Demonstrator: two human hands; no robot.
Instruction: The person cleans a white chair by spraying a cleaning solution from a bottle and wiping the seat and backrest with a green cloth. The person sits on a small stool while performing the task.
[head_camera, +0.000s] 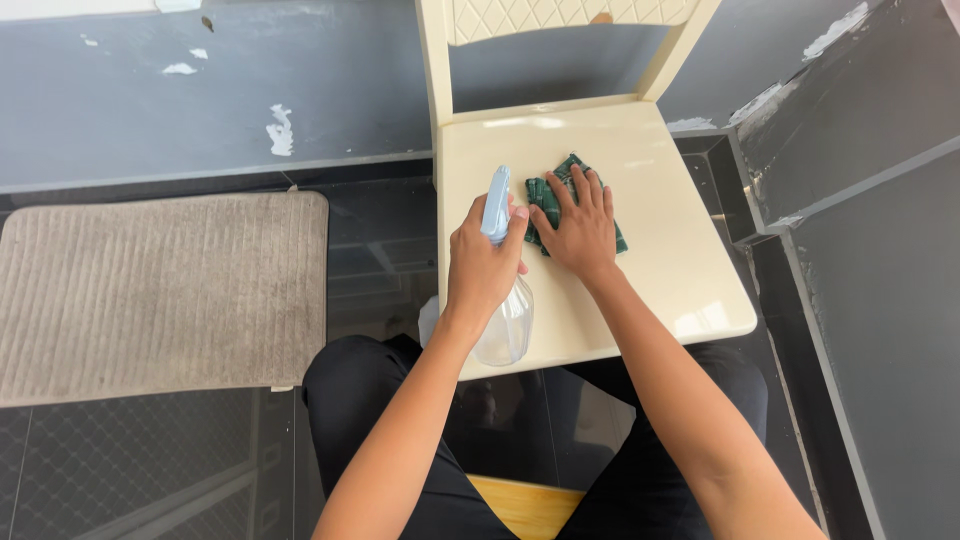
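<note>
One green cloth (575, 205) is lying on the cream chair seat (660, 250), right hand (580, 228) pressing it flat with fingers spread. Left hand (484, 262) is gripping a spray bottle (503, 270) tilted past the seat edge; risk: overspray reaching the floor.

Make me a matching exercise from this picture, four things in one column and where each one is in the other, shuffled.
1. spray bottle
2. green cloth
3. chair
4. grey mat

A. on the dark floor at the left
B. flat under the right hand
C. in front of the person's knees
D. gripped in the left hand

Pairs: 1-D, 2-B, 3-C, 4-A
</note>
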